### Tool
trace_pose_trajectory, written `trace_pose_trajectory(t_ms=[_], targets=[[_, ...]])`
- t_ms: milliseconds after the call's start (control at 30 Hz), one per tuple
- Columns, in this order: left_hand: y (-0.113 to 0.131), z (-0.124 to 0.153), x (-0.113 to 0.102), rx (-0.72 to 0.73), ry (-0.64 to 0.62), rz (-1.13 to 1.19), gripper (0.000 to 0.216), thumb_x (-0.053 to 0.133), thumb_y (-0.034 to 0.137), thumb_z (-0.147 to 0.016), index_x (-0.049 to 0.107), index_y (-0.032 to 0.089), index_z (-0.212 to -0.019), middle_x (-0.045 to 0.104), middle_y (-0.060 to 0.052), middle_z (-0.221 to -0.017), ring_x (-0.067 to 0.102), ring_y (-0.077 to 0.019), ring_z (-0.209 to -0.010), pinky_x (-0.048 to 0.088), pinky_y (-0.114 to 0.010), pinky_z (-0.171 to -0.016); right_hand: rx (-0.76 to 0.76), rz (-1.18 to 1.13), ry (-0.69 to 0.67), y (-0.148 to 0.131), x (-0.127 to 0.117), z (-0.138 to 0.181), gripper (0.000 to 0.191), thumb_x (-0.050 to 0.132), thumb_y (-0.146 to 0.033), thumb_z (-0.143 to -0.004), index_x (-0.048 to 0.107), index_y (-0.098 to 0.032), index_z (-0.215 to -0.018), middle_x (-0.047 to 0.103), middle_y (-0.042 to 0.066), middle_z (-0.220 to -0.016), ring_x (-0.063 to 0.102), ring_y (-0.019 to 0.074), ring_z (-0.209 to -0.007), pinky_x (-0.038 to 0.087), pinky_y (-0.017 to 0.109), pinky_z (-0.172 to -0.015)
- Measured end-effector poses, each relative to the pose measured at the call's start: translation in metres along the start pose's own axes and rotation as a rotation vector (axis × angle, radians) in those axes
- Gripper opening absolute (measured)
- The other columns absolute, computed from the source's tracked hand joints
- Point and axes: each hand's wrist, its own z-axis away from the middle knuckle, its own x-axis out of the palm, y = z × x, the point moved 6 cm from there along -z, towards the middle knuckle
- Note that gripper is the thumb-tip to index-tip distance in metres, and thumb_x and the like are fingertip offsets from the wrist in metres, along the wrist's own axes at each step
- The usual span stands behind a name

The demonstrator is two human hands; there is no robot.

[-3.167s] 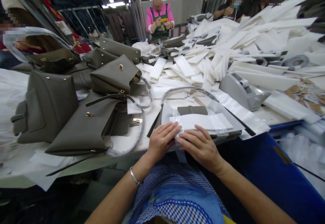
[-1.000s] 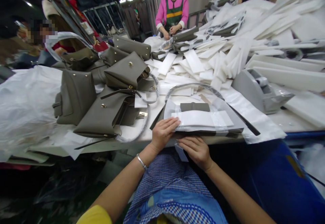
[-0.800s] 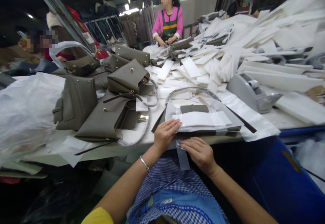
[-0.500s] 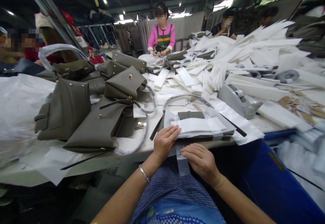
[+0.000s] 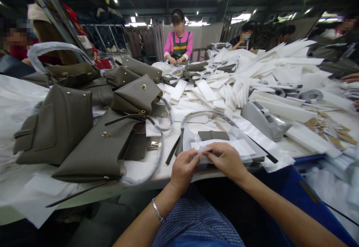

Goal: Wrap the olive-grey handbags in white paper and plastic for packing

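A dark olive handbag (image 5: pixel 213 135) lies on the table's near edge, partly covered by translucent wrapping and a white padding sheet (image 5: pixel 241 147). Over its front edge, a translucent strip (image 5: pixel 202 150) is folded up onto the white sheet. My left hand (image 5: pixel 181 170) is closed, thumb and fingers pinching the strip's left side. From the right, my right hand (image 5: pixel 226 161) pinches the same strip close to its end. The bag's handle (image 5: pixel 209 113), wrapped in clear film, arches behind my hands. My hands cover part of the bag's front edge.
Several olive handbags (image 5: pixel 95 146) stand and lie on the left. A grey tape dispenser (image 5: pixel 263 120) sits at right, before a heap of white padding sheets (image 5: pixel 269 64). A blue bin (image 5: pixel 303 198) is below right. Across the table a person (image 5: pixel 179 43) works.
The translucent strip hung down over the table edge; now it is folded up onto the bag. My right hand has risen with it, and my left hand has gone from lying flat to pinching.
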Motion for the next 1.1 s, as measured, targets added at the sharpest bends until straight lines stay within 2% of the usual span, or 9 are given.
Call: trace_pose_trajectory(t_ms=[133,333,500,567,700,833,967,1033,1100], targets=[[-0.003,-0.001,0.001,-0.041,-0.01,0.055,0.029,0.053,0.01,-0.094,0.061,0.019,-0.121,0.071,-0.01,-0.113,0.067,-0.0228,-0.108,0.057,-0.039,-0.091,0.042,0.086,-0.12,0.006,0.01,-0.014,0.014,0.072,-0.034,-0.085,0.072,-0.027,-0.073,0.075,-0.002,-0.075,0.069,0.0188,-0.071,0.048,0.032,-0.07],[-0.007,-0.001,0.0,-0.093,-0.004,0.152,0.021,0.055,0.014,-0.094,0.06,0.02,-0.114,0.072,-0.01,-0.113,0.068,-0.0228,-0.106,0.055,-0.039,-0.095,0.186,0.179,-0.283,0.015,0.021,-0.027,0.01,0.076,-0.035,-0.079,0.073,-0.028,-0.073,0.071,-0.004,-0.07,0.064,0.0169,-0.064,0.041,0.029,-0.06],[-0.005,-0.004,-0.002,-0.079,-0.022,0.131,0.016,0.052,0.013,-0.095,0.062,0.02,-0.105,0.072,-0.008,-0.114,0.068,-0.0208,-0.102,0.056,-0.035,-0.088,0.187,0.149,-0.327,0.016,0.026,-0.034,0.012,0.074,-0.031,-0.081,0.069,-0.025,-0.072,0.071,-0.004,-0.091,0.064,0.0137,-0.071,0.042,0.027,-0.065],[-0.003,-0.004,-0.004,-0.05,-0.006,0.101,0.018,0.051,0.013,-0.096,0.062,0.019,-0.109,0.071,-0.009,-0.118,0.068,-0.0211,-0.103,0.057,-0.035,-0.088,0.197,0.168,-0.355,0.018,0.029,-0.038,0.014,0.073,-0.032,-0.082,0.068,-0.024,-0.072,0.07,-0.003,-0.097,0.065,0.0136,-0.073,0.042,0.027,-0.065],[0.0,-0.006,-0.005,0.032,-0.014,0.047,0.029,0.051,0.014,-0.097,0.06,0.019,-0.125,0.068,-0.008,-0.128,0.066,-0.0223,-0.114,0.056,-0.036,-0.093,0.223,0.236,-0.385,0.025,0.033,-0.047,0.014,0.073,-0.034,-0.083,0.066,-0.023,-0.078,0.069,0.0,-0.087,0.064,0.0165,-0.073,0.039,0.027,-0.061],[0.001,-0.006,-0.004,0.054,-0.049,0.028,0.032,0.051,0.012,-0.096,0.059,0.018,-0.127,0.071,-0.007,-0.124,0.068,-0.0238,-0.113,0.057,-0.039,-0.095,0.213,0.237,-0.368,0.026,0.035,-0.052,0.012,0.072,-0.031,-0.084,0.064,-0.023,-0.08,0.069,0.0,-0.085,0.064,0.0174,-0.074,0.041,0.028,-0.063],[0.003,-0.005,-0.003,0.036,-0.067,-0.007,0.042,0.049,0.004,-0.092,0.057,0.016,-0.131,0.07,-0.009,-0.125,0.068,-0.0249,-0.112,0.058,-0.041,-0.093,0.131,0.172,-0.295,0.04,0.014,-0.05,0.005,0.068,-0.027,-0.088,0.067,-0.024,-0.091,0.07,-0.002,-0.088,0.062,0.0139,-0.07,0.047,0.027,-0.067],[0.003,-0.004,-0.003,0.043,-0.068,-0.025,0.045,0.047,0.001,-0.09,0.057,0.016,-0.131,0.07,-0.01,-0.125,0.069,-0.0247,-0.111,0.058,-0.04,-0.093,0.074,0.154,-0.174,0.063,-0.017,-0.049,0.011,0.063,-0.026,-0.091,0.068,-0.024,-0.101,0.072,0.001,-0.099,0.066,0.0153,-0.08,0.051,0.029,-0.078],[0.003,-0.004,-0.003,0.058,-0.053,-0.032,0.046,0.046,0.001,-0.089,0.058,0.016,-0.131,0.071,-0.009,-0.124,0.069,-0.024,-0.11,0.058,-0.038,-0.093,0.067,0.261,-0.004,0.1,-0.06,-0.048,0.017,0.059,-0.029,-0.093,0.069,-0.023,-0.105,0.07,0.006,-0.117,0.065,0.0213,-0.105,0.048,0.036,-0.098]])
